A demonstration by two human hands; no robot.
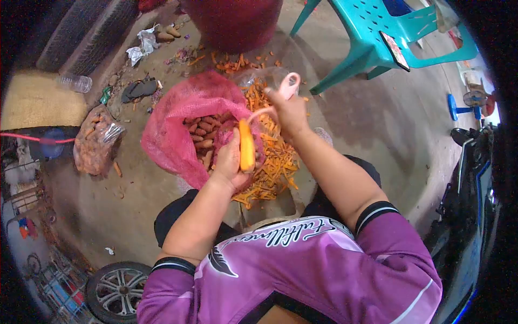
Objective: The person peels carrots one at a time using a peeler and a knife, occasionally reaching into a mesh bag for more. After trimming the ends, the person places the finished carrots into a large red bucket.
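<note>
You seem mid-peel: your left hand [229,162] grips the orange root [247,150] above the peelings [276,174]; your right hand [291,114], apart from it, clasps the pink peeler [285,89]. The next stroke calls for a steady left hold.

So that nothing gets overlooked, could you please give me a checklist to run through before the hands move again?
1. Long, smooth orange root held in the left hand: ok.
2. Pink loop-handled tool held in the right hand: ok.
3. Tool's edge touching the root: cannot tell, too small and blurred.
4. Pink woven sack open, with brownish roots visible inside: ok.
5. Thin orange strips in one heap: not ok, similar pieces lie scattered by the dark red round tub.
</note>
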